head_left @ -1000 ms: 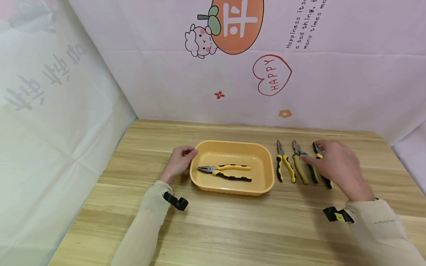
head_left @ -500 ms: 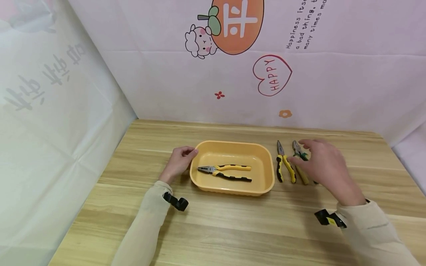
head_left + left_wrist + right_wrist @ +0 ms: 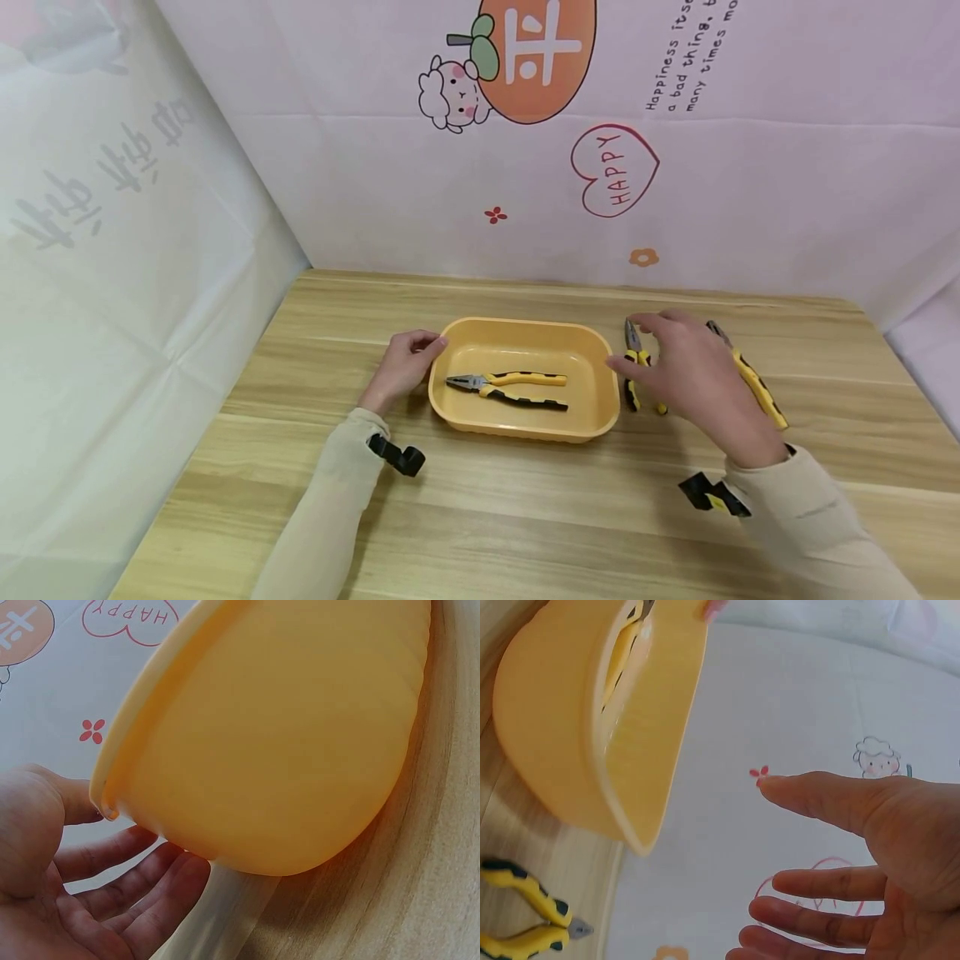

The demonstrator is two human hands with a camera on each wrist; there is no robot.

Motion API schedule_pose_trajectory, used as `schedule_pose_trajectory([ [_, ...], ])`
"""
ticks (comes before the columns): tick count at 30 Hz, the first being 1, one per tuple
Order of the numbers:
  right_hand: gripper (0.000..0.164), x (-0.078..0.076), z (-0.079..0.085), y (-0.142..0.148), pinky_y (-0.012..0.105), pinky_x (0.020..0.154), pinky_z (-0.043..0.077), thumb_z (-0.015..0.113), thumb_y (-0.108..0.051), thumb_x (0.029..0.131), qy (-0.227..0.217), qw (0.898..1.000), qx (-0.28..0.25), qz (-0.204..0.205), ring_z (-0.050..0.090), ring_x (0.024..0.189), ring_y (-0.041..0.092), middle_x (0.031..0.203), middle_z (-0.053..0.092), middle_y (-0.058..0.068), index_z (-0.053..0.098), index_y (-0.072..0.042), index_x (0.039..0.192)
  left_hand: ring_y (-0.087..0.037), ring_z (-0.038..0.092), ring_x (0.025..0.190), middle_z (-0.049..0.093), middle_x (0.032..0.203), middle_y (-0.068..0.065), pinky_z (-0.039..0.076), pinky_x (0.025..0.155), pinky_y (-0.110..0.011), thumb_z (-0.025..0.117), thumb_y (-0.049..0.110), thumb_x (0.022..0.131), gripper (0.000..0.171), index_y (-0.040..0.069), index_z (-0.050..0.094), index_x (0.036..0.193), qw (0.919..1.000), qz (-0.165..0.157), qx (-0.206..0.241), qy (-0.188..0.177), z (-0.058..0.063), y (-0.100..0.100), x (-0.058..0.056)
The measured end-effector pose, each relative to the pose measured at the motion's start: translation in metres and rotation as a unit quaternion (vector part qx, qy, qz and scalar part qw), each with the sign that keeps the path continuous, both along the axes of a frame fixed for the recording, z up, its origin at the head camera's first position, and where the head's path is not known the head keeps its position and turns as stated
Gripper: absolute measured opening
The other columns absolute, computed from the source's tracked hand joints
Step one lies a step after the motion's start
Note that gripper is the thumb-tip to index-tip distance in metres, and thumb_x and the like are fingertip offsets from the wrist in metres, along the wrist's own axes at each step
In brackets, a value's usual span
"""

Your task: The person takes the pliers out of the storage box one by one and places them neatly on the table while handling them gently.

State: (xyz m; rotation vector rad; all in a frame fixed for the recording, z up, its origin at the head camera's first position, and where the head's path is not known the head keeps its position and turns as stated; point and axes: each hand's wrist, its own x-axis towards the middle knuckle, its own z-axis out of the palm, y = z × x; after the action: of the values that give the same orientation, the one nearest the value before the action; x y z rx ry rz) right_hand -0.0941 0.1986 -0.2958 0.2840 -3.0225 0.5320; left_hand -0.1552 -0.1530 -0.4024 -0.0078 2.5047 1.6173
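My left hand holds the left end of a yellow plastic basin, thumb at the rim and fingers under it against the outer wall. Inside the basin lies a pair of combination pliers with yellow and black handles, jaws to the left. My right hand hovers over the tools right of the basin, thumb and fingers apart, holding nothing. Beneath its thumb side lie long-nose pliers, partly covered. Another pair of yellow-handled pliers shows past the hand. The green-handled pliers are hidden under it.
All of this is on a wood-grain table. A white printed cloth hangs along its back edge, and another covers the left side. A small black camera mount sits on each wrist.
My right hand has moved left from the rightmost pliers, across the green-handled pair, to above the long-nose pliers. The left hand, basin and pliers inside stay put.
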Motion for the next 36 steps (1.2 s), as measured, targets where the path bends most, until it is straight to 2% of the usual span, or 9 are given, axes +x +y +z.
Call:
schedule_pose_trajectory([
  [4, 0.063, 0.000, 0.000, -0.009, 0.064, 0.087, 0.046, 0.080, -0.039, 0.087, 0.002, 1.000, -0.002, 0.013, 0.055, 0.115, 0.050, 0.129, 0.059, 0.029, 0.062, 0.003, 0.132, -0.024, 0.060, 0.098, 0.067, 0.108, -0.014, 0.050, 0.086, -0.035, 0.059, 0.027, 0.104, 0.034, 0.000, 0.069, 0.121, 1.0000, -0.001, -0.002, 0.002, -0.001, 0.000, 0.000],
  [8, 0.062, 0.001, -0.001, -0.017, 0.060, 0.081, 0.050, 0.081, -0.038, 0.086, 0.023, 0.999, 0.003, 0.032, 0.060, 0.109, 0.047, 0.126, 0.061, 0.027, 0.064, 0.003, 0.129, -0.025, 0.061, 0.098, 0.067, 0.109, -0.014, 0.050, 0.087, -0.036, 0.059, 0.027, 0.104, 0.033, 0.000, 0.069, 0.121, 1.0000, -0.002, -0.001, 0.002, 0.000, 0.000, 0.000],
  [16, 0.061, -0.002, -0.003, -0.033, 0.063, 0.087, 0.047, 0.081, -0.037, 0.086, 0.016, 0.998, 0.008, 0.052, 0.059, 0.111, 0.047, 0.128, 0.061, 0.027, 0.065, 0.001, 0.130, -0.025, 0.061, 0.099, 0.067, 0.109, -0.015, 0.051, 0.087, -0.036, 0.059, 0.026, 0.104, 0.033, -0.001, 0.069, 0.121, 1.0000, -0.004, 0.001, 0.005, -0.001, 0.000, 0.000],
  [24, 0.064, -0.008, -0.008, -0.046, 0.060, 0.093, 0.048, 0.083, -0.036, 0.086, -0.016, 0.997, -0.014, 0.074, 0.057, 0.118, 0.046, 0.133, 0.059, 0.026, 0.062, -0.001, 0.135, -0.026, 0.062, 0.099, 0.068, 0.109, -0.015, 0.051, 0.087, -0.036, 0.059, 0.026, 0.104, 0.033, -0.001, 0.069, 0.121, 1.0000, 0.000, 0.003, 0.004, 0.000, 0.001, -0.001],
  [31, 0.065, -0.017, -0.021, -0.055, 0.057, 0.087, 0.052, 0.084, -0.036, 0.085, -0.042, 0.994, -0.026, 0.097, 0.062, 0.112, 0.043, 0.133, 0.059, 0.025, 0.062, -0.001, 0.135, -0.026, 0.062, 0.101, 0.068, 0.111, -0.015, 0.051, 0.089, -0.037, 0.059, 0.026, 0.105, 0.033, -0.001, 0.069, 0.121, 1.0000, -0.001, 0.001, 0.004, 0.000, 0.000, -0.001],
  [36, 0.068, -0.021, -0.033, -0.059, 0.060, 0.096, 0.048, 0.084, -0.033, 0.085, -0.070, 0.991, -0.043, 0.104, 0.056, 0.122, 0.045, 0.138, 0.056, 0.026, 0.059, -0.001, 0.138, -0.026, 0.062, 0.100, 0.068, 0.110, -0.015, 0.051, 0.088, -0.037, 0.059, 0.026, 0.105, 0.033, -0.001, 0.069, 0.121, 1.0000, -0.002, -0.001, 0.002, -0.001, 0.000, -0.001],
])
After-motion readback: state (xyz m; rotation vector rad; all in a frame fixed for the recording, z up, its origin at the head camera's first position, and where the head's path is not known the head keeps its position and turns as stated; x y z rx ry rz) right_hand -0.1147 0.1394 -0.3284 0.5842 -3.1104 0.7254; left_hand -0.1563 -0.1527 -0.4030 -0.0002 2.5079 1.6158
